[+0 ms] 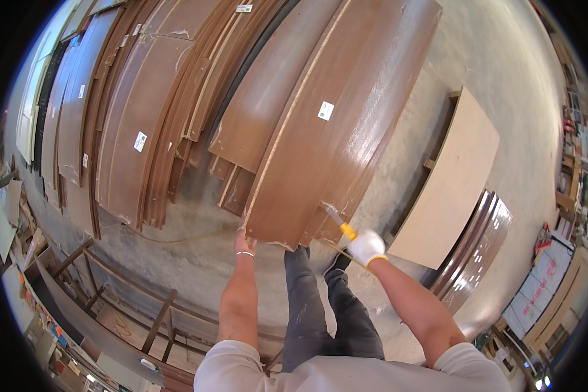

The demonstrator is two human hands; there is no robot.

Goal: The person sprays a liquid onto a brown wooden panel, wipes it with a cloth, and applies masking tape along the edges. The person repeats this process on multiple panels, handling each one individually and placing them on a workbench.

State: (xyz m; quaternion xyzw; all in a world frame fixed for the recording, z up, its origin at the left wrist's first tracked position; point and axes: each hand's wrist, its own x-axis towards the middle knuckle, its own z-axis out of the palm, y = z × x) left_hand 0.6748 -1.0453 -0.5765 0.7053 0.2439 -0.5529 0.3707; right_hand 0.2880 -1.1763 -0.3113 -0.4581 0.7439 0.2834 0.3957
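Note:
A long brown door-like panel (pixel 333 124) with a white label lies in front of me, its near end close to my legs. My left hand (pixel 245 242), bare with a white band at the wrist, grips that panel's near left corner; some of its fingers are hidden by the edge. In a white glove, my right hand (pixel 367 247) is closed around a yellow-handled tool (pixel 348 231) with a flat grey blade. The blade's tip reaches the panel's near right part, where torn clear film (pixel 326 206) shows. The tool's exact kind is unclear.
More brown panels (pixel 134 124) are stacked to the left. To the right, a pale board (pixel 447 189) rests on supports beside film-wrapped brown strips (pixel 480 245). A brown metal frame (pixel 160 320) stands at the lower left. A thin hose or cord (pixel 170 240) crosses the concrete floor.

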